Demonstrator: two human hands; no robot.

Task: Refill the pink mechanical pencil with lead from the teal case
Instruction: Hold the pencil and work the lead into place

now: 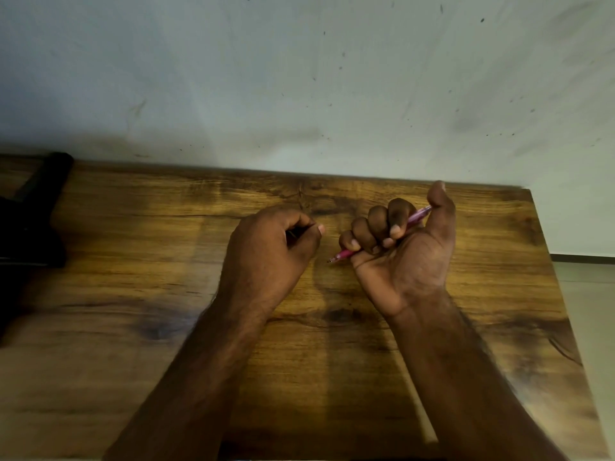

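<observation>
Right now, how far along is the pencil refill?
Done: can't confirm any lead has gone in; the teal case isn't in view. In hand: the right hand grips the pink pencil in a fist, tip pointing left toward the left hand, whose fingers are curled together; whether they pinch a lead is too small to tell. Left: whether lead still has to go in can't be judged.

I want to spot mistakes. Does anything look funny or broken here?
Nothing looks broken or spilled. The right hand grips the pink mechanical pencil in a fist, tip toward the curled left hand. The teal case isn't visible on the wooden table.
</observation>
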